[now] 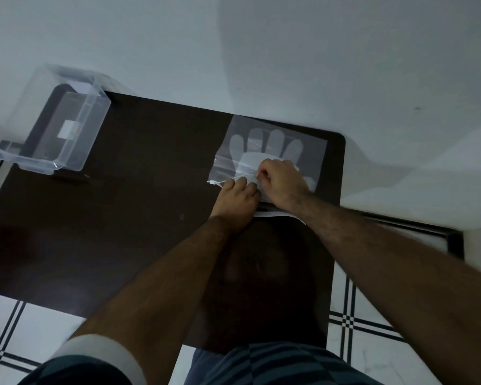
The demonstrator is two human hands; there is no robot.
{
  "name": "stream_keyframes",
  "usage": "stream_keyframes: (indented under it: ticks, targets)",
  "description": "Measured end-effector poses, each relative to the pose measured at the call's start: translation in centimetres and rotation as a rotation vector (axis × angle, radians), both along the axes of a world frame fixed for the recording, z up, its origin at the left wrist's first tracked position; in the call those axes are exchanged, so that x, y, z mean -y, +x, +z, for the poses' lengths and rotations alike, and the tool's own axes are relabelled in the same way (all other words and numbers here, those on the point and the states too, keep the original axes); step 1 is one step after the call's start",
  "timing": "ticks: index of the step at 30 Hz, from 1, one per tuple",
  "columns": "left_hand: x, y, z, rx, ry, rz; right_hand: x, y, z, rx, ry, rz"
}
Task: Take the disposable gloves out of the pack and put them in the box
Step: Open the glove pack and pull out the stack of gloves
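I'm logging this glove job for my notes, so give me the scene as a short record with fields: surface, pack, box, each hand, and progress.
surface: dark table against a pale wall
pack: clear glove pack, flat at the table's far right, glove shape visible through it
box: clear plastic box, far left corner, open top, looks empty
left hand: left hand pinching the pack's near edge
right hand: right hand, fingers gripping the plastic at the opening
progress: no gloves in the box yet

A dark brown wooden table fills the middle of the frame, a plain white wall above, a white tiled floor with black lines at the lower corners.
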State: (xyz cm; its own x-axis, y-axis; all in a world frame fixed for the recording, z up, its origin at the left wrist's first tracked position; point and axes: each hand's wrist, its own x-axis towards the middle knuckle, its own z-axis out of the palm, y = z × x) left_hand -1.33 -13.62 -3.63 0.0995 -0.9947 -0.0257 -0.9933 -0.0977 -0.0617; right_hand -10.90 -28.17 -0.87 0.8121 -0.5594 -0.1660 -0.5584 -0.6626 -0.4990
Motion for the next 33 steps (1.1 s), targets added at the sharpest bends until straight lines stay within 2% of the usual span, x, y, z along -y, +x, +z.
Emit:
stream_keyframes:
  ticks: [5,12,24,33]
  targets:
    - [-0.4,0.3,-0.2,-0.026,-0.138,-0.056,0.7,-0.4,-0.8,-0.210,0.055,-0.113]
    - [-2.2,-0.1,-0.3,-0.077,-0.182,-0.106,2.7,-0.6,-1.1,-0.429,0.088,-0.011]
    - [-6.9,-3.9,-0.2,-0.146,-0.268,-0.104,3.9,0.9,-1.3,-0.476,-0.014,0.032]
    - [-14.7,-6.5,-0.4,-0.181,-0.178,-0.089,3.6,0.4,-1.7,-0.502,-0.135,0.121]
